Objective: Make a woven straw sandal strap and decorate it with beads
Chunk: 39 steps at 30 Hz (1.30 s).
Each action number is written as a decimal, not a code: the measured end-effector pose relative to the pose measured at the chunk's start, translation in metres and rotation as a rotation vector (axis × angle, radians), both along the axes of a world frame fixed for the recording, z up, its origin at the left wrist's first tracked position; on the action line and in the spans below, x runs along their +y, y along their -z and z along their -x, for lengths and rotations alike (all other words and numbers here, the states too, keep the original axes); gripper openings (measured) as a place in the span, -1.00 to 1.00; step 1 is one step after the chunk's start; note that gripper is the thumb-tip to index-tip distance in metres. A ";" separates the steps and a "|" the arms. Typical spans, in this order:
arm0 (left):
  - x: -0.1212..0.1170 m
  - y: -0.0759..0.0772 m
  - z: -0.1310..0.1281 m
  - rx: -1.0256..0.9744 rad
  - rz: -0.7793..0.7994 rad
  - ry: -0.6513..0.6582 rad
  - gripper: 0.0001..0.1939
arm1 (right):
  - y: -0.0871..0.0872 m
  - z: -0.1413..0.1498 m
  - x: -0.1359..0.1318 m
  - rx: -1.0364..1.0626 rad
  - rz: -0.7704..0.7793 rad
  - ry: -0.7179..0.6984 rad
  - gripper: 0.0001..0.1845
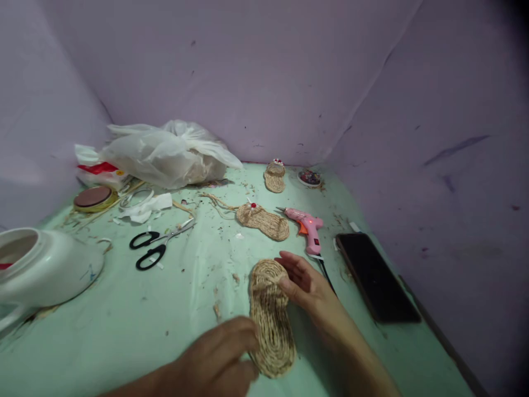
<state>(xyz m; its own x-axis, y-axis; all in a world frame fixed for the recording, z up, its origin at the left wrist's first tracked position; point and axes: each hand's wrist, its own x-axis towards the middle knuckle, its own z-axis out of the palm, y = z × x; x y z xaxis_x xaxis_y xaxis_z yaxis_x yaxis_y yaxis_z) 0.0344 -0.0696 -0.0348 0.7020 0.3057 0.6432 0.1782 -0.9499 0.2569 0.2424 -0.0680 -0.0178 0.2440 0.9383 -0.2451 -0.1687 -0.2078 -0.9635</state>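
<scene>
A miniature slipper [273,325] of coiled jute twine lies on the green surface, its rounded end with the strap pointing away from me. My right hand [308,286] is at its upper right, thumb tip against the strap and the other fingers held apart beyond the edge. At the slipper's lower left is my left hand [225,353], slightly blurred, with its fingers curled in by the edge. Whatever those fingers may hold is hidden. Farther back lies a second jute slipper [264,222] with a red bead, a loose strand of twine [217,201] beside it.
A pink glue gun [308,223] lies behind my right hand, a phone [376,278] to its right. Black-handled scissors [159,242] and a white pot [53,267] are at left. Along the back are a plastic bag [165,154], a beaded slipper [275,176] and a bead dish [309,177].
</scene>
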 end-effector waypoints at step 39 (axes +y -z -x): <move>0.049 0.004 -0.017 -0.029 0.629 -0.233 -0.80 | 0.024 0.019 -0.028 -0.892 -0.286 0.031 -0.84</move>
